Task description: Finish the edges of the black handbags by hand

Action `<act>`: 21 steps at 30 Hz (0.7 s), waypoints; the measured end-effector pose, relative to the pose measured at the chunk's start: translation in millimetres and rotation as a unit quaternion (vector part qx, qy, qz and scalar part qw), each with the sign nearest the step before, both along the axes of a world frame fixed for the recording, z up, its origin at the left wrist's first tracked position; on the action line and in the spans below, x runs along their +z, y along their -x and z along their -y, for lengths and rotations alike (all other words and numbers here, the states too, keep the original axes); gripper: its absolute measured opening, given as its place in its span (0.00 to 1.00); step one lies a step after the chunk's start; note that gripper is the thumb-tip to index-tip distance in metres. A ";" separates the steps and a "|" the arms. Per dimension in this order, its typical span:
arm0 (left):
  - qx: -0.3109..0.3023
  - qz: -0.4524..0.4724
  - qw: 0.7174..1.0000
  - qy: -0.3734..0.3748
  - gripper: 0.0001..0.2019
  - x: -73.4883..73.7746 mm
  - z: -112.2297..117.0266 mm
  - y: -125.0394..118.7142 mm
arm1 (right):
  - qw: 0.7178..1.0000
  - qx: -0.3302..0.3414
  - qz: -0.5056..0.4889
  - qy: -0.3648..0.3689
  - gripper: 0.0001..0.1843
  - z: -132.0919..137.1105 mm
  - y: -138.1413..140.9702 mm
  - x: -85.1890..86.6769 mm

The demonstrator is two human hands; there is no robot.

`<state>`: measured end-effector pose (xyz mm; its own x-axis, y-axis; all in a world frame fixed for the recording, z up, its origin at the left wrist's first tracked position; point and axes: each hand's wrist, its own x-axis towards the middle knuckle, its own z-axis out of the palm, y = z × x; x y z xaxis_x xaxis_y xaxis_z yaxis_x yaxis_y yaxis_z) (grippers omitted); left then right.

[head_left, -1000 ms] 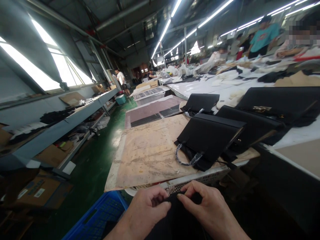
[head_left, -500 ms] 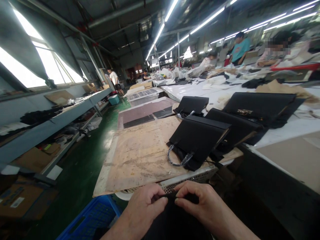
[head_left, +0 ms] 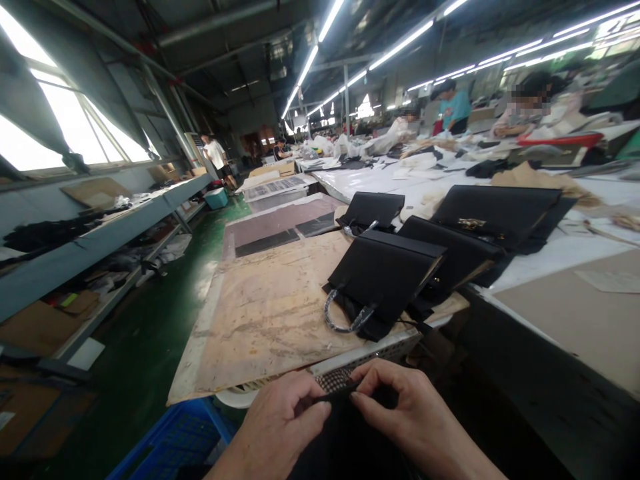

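Observation:
Low in the view, my left hand (head_left: 289, 421) and my right hand (head_left: 400, 407) pinch the top edge of a dark black piece (head_left: 345, 440), with a small gap between their fingertips. Its lower part is lost in shadow, so I cannot tell whether it is fabric, leather or part of a bag. Just beyond my hands, a black handbag (head_left: 385, 277) with a plastic-wrapped handle (head_left: 345, 327) lies on the worn tan board (head_left: 260, 313). More black handbags lie behind it, one (head_left: 500, 207) bearing a gold-coloured clasp.
A blue plastic crate (head_left: 173, 440) stands on the floor at lower left, beside the board. Shelving (head_left: 100, 233) runs along the left wall. A white worktable (head_left: 540, 273) with scraps stretches away at right, where several people work. Another person (head_left: 216, 157) stands in the far aisle.
The scene has shifted slightly left as my head turned right. Both hands keep their pinch on the black piece, and the fingertips have moved only a little.

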<state>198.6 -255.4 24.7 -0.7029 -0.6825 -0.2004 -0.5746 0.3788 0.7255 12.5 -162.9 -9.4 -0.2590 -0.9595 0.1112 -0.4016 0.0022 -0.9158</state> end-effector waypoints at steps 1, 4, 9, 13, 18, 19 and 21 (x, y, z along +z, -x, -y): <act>-0.004 -0.003 1.000 0.000 0.09 -0.6 0.0 -0.1 | 1.000 -0.002 0.001 -0.001 0.08 0.1 -0.5 -0.3; -0.002 -0.012 1.000 -0.006 0.09 -1.1 -0.8 -0.2 | 1.000 -0.005 0.004 -0.005 0.08 -0.5 -2.6 -0.8; 0.004 -0.009 1.000 -0.024 0.09 -0.9 0.7 -1.7 | 1.000 0.003 0.004 -0.010 0.07 -0.4 -4.3 -1.4; -0.024 -0.043 0.998 -0.049 0.07 -1.4 6.8 -3.9 | 0.999 0.010 0.039 -0.006 0.11 4.4 -2.9 0.4; -0.059 -0.039 0.994 -0.079 0.06 5.8 11.8 5.3 | 0.995 0.029 0.100 -0.010 0.12 9.2 -2.3 1.0; -0.075 -0.041 0.995 -0.052 0.06 7.9 12.2 8.3 | 0.993 0.035 0.113 -0.011 0.12 10.2 -1.7 0.7; -0.106 -0.036 0.994 0.003 0.08 11.1 12.5 13.7 | 0.990 0.042 0.134 -0.020 0.14 12.6 1.2 0.9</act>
<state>184.9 -267.9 35.9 -0.8431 -0.5192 -0.1405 -0.4285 0.4905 0.7588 11.3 -175.5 -8.5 -0.1925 -0.9812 0.0110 -0.1456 0.0175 -0.9892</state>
